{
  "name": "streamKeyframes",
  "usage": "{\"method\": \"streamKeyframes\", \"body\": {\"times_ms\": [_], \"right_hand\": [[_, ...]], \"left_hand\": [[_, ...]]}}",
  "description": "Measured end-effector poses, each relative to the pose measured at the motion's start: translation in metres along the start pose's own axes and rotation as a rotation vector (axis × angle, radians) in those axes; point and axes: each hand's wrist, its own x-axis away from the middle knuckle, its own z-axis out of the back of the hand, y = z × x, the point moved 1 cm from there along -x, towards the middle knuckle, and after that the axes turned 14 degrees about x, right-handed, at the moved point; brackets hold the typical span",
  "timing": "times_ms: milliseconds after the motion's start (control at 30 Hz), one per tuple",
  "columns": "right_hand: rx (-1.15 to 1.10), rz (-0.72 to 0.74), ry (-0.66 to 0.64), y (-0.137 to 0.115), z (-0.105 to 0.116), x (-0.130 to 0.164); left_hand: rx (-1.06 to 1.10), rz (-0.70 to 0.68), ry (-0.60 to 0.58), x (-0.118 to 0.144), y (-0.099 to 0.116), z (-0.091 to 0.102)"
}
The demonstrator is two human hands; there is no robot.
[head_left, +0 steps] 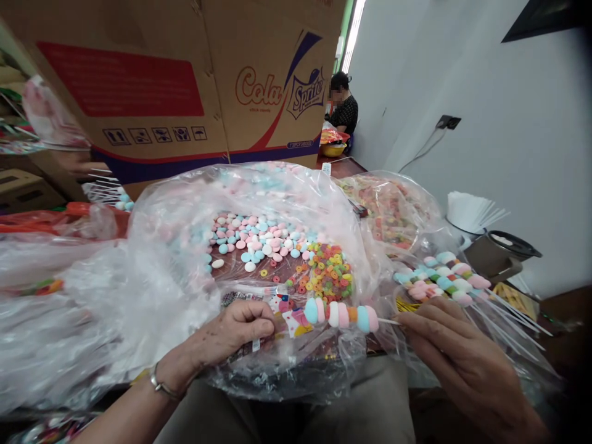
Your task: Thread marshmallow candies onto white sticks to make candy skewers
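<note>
1. Cluttered worktable (345, 165) fills the frame; a cardboard box (185, 80) looms at upper left, leaning over the candy, and could slide onto it.
2. Centre frame, the plastic bag (152, 246) gapes open; a nudge may spill loose sweets.
3. Finished skewers (444, 280) at right rest loosely and could roll.
4. Left hand (231, 336) pinches a printed wrapper (289, 317); right hand (462, 351) grips the candy skewer (342, 314) by its stick at lower centre. Pieces might slip off.

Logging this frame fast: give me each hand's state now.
Left hand: closed, pinching the wrapper end of the candy skewer.
Right hand: closed, fingertips pinching the skewer's bare stick end.
</note>
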Motion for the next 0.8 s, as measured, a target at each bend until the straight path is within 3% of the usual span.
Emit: {"method": "streamKeyframes", "body": {"times_ms": [200, 367, 800], "right_hand": [[-0.003, 0.018, 0.011, -0.0004, -0.001, 0.0019], [-0.019, -0.031, -0.006, 0.0017, 0.0, 0.0045], [0.008, 0.058, -0.025, 0.0072, 0.0035, 0.0023]], "left_hand": [[0.214, 0.015, 0.04, -0.0031, -0.0038, -0.0057], [0.263, -0.034, 0.085, -0.0029, -0.0042, -0.0073], [0.31, 0.075, -0.003, -0.0008, -0.0086, -0.0047]]}}
